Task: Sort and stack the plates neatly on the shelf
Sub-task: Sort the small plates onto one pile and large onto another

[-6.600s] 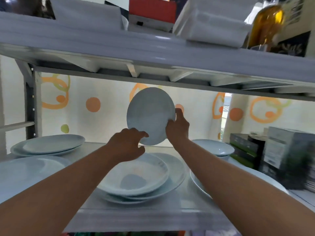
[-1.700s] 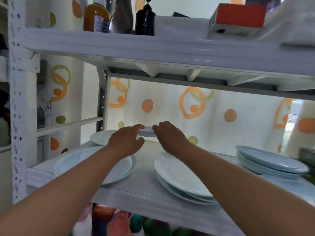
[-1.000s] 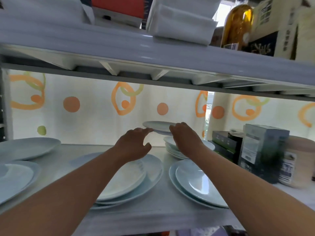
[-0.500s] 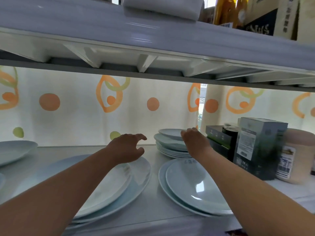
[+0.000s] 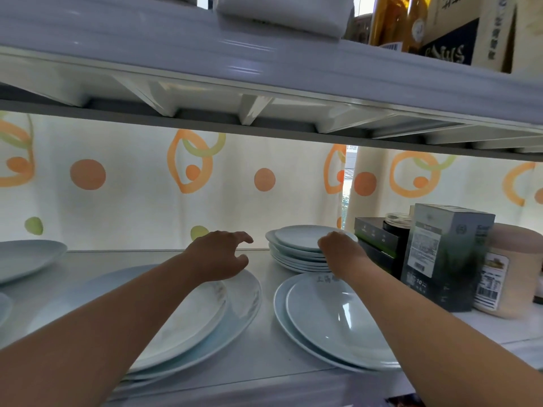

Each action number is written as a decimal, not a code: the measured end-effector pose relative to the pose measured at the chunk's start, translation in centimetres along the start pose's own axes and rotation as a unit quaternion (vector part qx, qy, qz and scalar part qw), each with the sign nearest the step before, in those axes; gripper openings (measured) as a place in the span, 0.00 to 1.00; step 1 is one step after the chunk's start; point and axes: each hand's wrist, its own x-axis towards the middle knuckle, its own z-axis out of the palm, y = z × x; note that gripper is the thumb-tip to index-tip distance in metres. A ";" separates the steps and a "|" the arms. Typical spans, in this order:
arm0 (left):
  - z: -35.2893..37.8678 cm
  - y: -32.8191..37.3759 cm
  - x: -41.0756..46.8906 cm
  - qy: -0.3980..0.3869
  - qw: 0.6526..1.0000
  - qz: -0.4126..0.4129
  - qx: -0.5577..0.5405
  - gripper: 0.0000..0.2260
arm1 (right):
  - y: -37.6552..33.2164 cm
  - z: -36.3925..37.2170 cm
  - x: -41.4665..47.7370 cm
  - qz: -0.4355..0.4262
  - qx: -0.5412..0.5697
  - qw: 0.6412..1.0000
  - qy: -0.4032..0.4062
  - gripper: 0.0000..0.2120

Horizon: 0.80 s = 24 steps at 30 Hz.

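At 3 o'clock you have 1 tall grey-green carton point(image 5: 440, 254), with a beige labelled canister point(image 5: 508, 268) just beside it at its right. A dark jar point(image 5: 397, 229) and a low black box point(image 5: 377, 240) sit at its left. A white curtain point(image 5: 141, 201) printed with orange rings and dots hangs behind. At 1 o'clock stand an amber bottle point(image 5: 393, 22) and a navy box point(image 5: 452, 48); at 12 o'clock, a white bundle point(image 5: 282, 10).

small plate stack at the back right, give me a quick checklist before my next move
1. Top small plate flat on small plate stack: ok.
2. Right hand free of that plate: cannot tell, fingers hidden.
3. Left hand free: ok, holds nothing.
4. Gap between stack and dark box: cannot tell, hand covers it.
5. Front right plates aligned: not ok, upper one offset.
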 end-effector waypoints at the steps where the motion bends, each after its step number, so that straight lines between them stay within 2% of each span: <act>1: -0.2 0.0 -0.2 0.000 1.000 0.000 0.000 0.21 | -0.1 -0.2 -0.2 0.006 0.001 1.000 -0.005 0.14; 5: -1.0 -0.5 -1.4 0.002 1.000 -0.002 0.006 0.20 | -1.6 -1.4 -1.1 0.017 -0.020 0.999 0.029 0.12; 9: -2.1 -1.8 -2.8 0.011 1.000 -0.021 0.008 0.19 | -4.8 -3.0 -1.0 -0.027 0.004 0.990 0.135 0.14; 12: -3.2 -2.8 -4.2 0.015 0.999 -0.034 0.014 0.19 | -7.7 -4.2 -0.8 -0.068 0.051 0.982 0.167 0.14; 16: -4.6 -5.0 -6.4 0.022 0.998 -0.058 0.019 0.19 | -11.5 -5.7 -0.7 -0.103 0.104 0.974 0.172 0.18; 24: -7.1 -11.9 -11.1 0.046 0.989 -0.138 0.035 0.17 | -19.5 -8.1 0.5 -0.125 0.242 0.951 0.147 0.16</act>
